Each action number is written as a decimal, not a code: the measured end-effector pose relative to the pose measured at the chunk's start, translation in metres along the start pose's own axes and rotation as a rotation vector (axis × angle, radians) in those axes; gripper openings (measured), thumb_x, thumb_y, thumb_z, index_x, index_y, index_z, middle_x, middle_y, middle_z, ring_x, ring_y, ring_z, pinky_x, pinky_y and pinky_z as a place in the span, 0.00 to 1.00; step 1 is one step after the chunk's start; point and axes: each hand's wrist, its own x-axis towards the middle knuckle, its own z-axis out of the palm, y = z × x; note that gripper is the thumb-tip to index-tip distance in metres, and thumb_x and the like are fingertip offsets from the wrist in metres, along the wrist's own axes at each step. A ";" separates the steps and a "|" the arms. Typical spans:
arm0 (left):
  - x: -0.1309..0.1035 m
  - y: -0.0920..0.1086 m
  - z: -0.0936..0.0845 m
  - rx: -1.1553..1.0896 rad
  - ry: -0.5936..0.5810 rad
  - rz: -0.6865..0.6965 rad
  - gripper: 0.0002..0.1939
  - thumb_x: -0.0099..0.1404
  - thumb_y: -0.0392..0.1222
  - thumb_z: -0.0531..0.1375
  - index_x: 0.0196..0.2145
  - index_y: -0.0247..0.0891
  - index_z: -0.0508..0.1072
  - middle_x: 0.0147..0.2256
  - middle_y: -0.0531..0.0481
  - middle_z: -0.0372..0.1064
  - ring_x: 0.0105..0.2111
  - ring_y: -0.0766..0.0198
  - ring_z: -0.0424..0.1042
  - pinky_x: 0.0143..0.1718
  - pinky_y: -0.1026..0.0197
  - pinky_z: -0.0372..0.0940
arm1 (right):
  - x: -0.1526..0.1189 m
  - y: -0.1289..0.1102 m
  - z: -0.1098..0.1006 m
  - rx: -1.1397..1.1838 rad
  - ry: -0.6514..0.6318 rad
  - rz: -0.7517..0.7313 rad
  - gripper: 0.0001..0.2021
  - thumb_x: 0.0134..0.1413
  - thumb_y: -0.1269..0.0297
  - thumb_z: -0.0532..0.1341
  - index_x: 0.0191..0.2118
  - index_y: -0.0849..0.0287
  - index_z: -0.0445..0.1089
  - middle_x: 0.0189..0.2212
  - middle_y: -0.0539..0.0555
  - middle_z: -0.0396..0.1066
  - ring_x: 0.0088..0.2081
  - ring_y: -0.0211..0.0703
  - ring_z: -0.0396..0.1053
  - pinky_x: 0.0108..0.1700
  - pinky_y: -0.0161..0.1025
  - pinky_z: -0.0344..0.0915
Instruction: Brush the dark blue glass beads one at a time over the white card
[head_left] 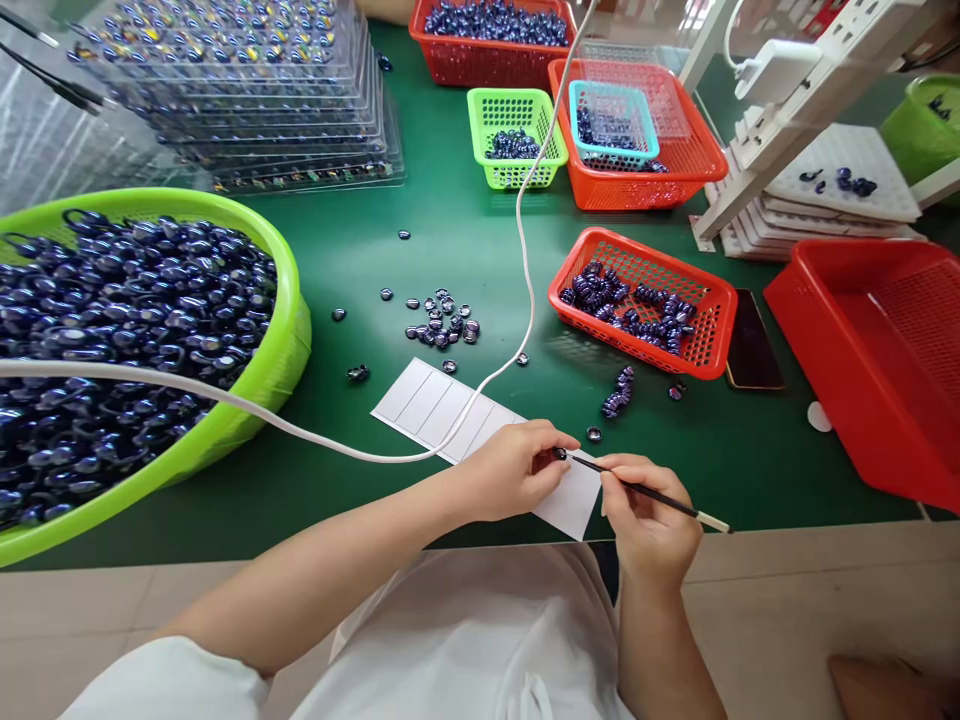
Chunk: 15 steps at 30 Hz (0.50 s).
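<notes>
Between thumb and forefinger, my left hand (517,468) pinches a small dark shiny piece (559,454). My right hand (651,515) grips a thin black brush (660,496) with a pale end, its tip at that piece. Under my left hand lies a white paper strip (442,405) ruled into boxes. Loose dark pieces (442,325) are scattered on the green table beyond the paper. A short row of pieces (618,392) lies right of them, below a red basket (645,300) holding more.
At left stands a big green basket (289,330) heaped with dark pieces. Stacked clear trays (300,110) rise behind it. A white cable (525,250) crosses the table and paper. Small green (517,100) and red baskets (690,150) stand at the back, a red bin (840,400) and phone (752,345) at right.
</notes>
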 end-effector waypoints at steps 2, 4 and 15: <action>0.000 0.000 0.000 0.008 -0.001 0.008 0.15 0.66 0.35 0.57 0.48 0.31 0.77 0.35 0.45 0.73 0.31 0.64 0.72 0.31 0.64 0.66 | 0.000 0.000 0.000 -0.001 -0.004 0.003 0.07 0.55 0.74 0.67 0.36 0.56 0.73 0.36 0.55 0.78 0.36 0.44 0.77 0.25 0.33 0.70; 0.000 0.000 0.001 0.020 -0.001 0.012 0.16 0.66 0.35 0.56 0.48 0.30 0.77 0.35 0.45 0.73 0.30 0.64 0.72 0.31 0.64 0.66 | 0.000 -0.001 0.001 -0.005 -0.006 0.003 0.07 0.55 0.75 0.67 0.36 0.56 0.73 0.36 0.55 0.78 0.36 0.43 0.77 0.25 0.33 0.70; 0.000 0.001 0.002 0.062 -0.001 0.017 0.17 0.64 0.33 0.56 0.48 0.31 0.77 0.34 0.46 0.73 0.29 0.65 0.71 0.30 0.65 0.66 | 0.001 -0.001 0.002 -0.018 -0.001 -0.008 0.07 0.55 0.74 0.67 0.36 0.55 0.73 0.35 0.54 0.77 0.37 0.43 0.78 0.32 0.36 0.74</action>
